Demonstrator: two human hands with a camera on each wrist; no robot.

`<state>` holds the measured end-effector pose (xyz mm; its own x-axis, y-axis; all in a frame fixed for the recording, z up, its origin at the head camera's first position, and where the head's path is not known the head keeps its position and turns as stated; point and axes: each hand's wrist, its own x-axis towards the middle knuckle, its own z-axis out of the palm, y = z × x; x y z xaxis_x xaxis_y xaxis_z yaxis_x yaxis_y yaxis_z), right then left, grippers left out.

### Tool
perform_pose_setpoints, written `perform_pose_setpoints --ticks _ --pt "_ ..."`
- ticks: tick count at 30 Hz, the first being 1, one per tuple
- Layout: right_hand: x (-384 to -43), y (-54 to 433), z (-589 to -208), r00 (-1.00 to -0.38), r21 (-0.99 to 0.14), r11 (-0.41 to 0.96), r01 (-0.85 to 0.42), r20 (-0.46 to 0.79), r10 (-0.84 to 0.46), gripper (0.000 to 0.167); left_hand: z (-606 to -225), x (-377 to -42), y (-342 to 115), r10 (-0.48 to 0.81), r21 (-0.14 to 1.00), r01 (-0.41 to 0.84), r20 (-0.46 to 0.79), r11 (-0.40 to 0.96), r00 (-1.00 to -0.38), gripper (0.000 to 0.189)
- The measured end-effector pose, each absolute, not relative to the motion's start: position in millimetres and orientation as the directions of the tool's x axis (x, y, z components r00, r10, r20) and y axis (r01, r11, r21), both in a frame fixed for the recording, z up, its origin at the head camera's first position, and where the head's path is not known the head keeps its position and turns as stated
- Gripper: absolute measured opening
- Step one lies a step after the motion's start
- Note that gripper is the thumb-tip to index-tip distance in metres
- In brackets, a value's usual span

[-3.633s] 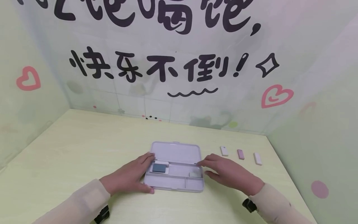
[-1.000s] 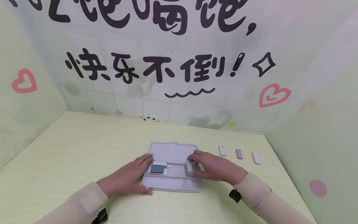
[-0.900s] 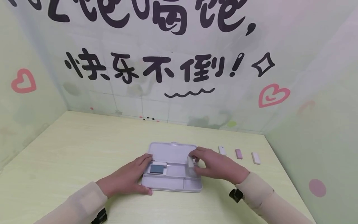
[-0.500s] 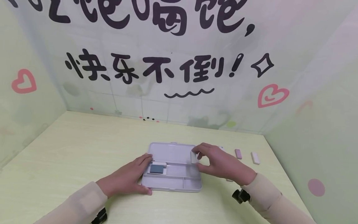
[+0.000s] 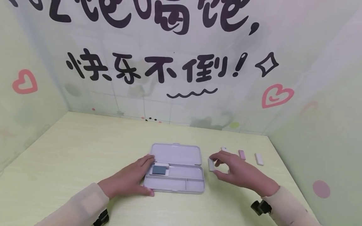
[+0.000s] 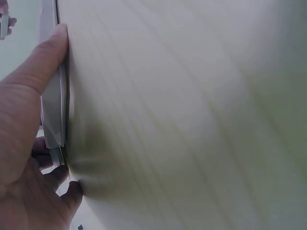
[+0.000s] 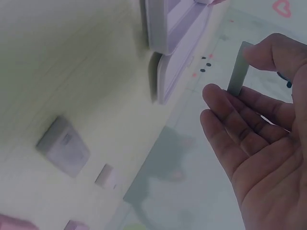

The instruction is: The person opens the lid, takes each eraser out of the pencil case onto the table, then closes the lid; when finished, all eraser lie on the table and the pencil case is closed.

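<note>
A pale lilac pencil case (image 5: 172, 183) lies with its lid (image 5: 176, 154) folded back on the table. My left hand (image 5: 128, 179) grips its left end, thumb at the front corner and fingers towards the hinge; in the left wrist view the thumb (image 6: 45, 55) lies along the case's edge. A blue-and-white eraser (image 5: 159, 170) sits in the left of the rear compartment, with a white piece behind it. To the right of the case, my right hand (image 5: 240, 171) pinches a thin pale grey-green eraser (image 7: 239, 69) upright between thumb and fingertips.
Behind the right hand a white eraser (image 5: 224, 149), a pink eraser (image 5: 241, 154) and another white eraser (image 5: 259, 159) lie in a row. The right wrist view shows a greyish block (image 7: 64, 146) on the table nearer. Printed walls enclose the table's back and sides.
My right hand took the pale eraser from the right end of the rear compartment, lifted it and carried it right, past the case's edge. The left hand stayed on the case.
</note>
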<state>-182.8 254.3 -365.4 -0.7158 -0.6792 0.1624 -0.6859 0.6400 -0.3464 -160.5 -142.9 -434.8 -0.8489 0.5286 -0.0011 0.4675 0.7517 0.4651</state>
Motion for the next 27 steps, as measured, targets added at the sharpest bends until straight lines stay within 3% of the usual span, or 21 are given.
perform_pose_setpoints --ticks 9,13,18,27 --pt "-170.8 326.7 -380.2 -0.715 -0.301 0.648 -0.699 0.288 -0.637 0.04 -438.4 -162.5 -143.0 0.534 0.456 0.477 0.004 0.752 -0.846 0.12" --pt "-168.1 365.6 -392.3 -0.7 -0.242 0.664 -0.708 0.365 -0.613 0.048 -438.9 -163.1 -143.0 0.529 0.45 0.473 0.002 0.757 -0.849 0.121" --pt "-165.6 406.6 -402.9 -0.694 -0.246 0.662 -0.708 0.419 -0.585 0.058 -436.9 -162.3 -142.4 0.531 0.458 0.473 0.002 0.753 -0.847 0.121" --pt "-162.3 446.5 -414.8 -0.751 -0.274 0.708 -0.651 0.363 -0.551 0.051 -436.2 -160.8 -143.0 0.526 0.464 0.465 -0.003 0.754 -0.85 0.12"
